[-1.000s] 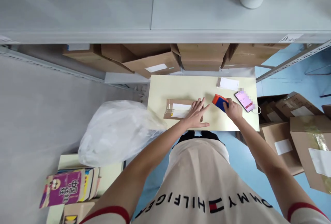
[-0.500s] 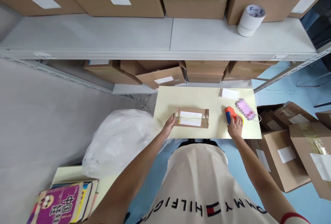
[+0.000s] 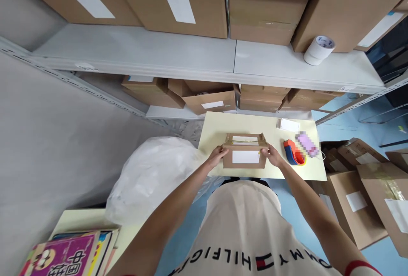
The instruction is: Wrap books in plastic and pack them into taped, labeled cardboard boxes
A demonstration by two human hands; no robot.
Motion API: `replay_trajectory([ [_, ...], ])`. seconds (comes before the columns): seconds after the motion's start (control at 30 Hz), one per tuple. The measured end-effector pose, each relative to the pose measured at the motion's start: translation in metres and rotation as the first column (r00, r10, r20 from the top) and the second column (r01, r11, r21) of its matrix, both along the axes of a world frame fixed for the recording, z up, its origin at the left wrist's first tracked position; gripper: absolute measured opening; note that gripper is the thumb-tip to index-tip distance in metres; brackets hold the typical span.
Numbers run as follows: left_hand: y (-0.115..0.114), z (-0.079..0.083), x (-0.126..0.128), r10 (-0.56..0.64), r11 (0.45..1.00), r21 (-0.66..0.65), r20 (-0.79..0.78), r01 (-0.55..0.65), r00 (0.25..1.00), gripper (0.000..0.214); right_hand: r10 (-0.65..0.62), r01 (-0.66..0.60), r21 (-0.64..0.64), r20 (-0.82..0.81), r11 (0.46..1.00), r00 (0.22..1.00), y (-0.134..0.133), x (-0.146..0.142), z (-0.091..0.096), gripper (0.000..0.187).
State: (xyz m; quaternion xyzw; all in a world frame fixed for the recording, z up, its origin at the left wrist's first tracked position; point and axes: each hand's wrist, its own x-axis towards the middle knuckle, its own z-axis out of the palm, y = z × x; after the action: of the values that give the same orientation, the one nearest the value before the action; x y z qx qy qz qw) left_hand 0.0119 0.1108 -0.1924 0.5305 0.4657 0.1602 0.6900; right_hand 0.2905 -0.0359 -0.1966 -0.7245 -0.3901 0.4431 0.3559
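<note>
Cardboard box (image 3: pixel 229 159), labelled on its top and near faces, sits over the near part of the pale bench (image 3: pixel 216 123), between your hands. Your left grip (image 3: pixel 218 157) pinches its left end and your right grip (image 3: pixel 273 156) its right end, thumbs toward the near face. To handle it well, press evenly from both ends, keep your hands level so it doesn't twist, and spare the labels from your thumbs. Keep it apart from the tape dispenser (image 3: pixel 290 148), which lies free to its right. Most of your fingers are hidden behind the ends, as are the far side and underside, so you cannot tell whether the box touches the bench. The label print is too small to read; the phone (image 3: pixel 307 144) is pixelated.
</note>
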Motion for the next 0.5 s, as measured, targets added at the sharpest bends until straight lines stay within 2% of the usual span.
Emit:
replay_trajectory([
  [0.1, 0.013, -0.002, 0.011, 0.009, 1.000, -0.006, -0.089, -0.009, 0.996, 0.063, -0.142, 0.138, -0.095, -0.037, 0.986, 0.989, 0.023, 0.003, 0.005, 0.058],
  [0.2, 0.023, -0.008, 0.026, 0.051, 0.999, 0.009, -0.189, -0.050, 0.981, 0.051, -0.201, 0.193, -0.132, -0.051, 0.972, 0.978, 0.039, -0.001, -0.001, 0.057],
  [0.33, 0.034, -0.015, 0.039, 0.062, 0.998, 0.013, -0.219, -0.061, 0.974, 0.043, -0.245, 0.224, -0.177, -0.104, 0.958, 0.964, 0.046, -0.006, -0.013, 0.051],
  [0.5, 0.041, -0.015, 0.039, 0.026, 1.000, -0.006, -0.259, -0.028, 0.966, 0.041, -0.269, 0.243, -0.179, -0.145, 0.953, 0.952, 0.046, -0.013, -0.023, 0.050],
])
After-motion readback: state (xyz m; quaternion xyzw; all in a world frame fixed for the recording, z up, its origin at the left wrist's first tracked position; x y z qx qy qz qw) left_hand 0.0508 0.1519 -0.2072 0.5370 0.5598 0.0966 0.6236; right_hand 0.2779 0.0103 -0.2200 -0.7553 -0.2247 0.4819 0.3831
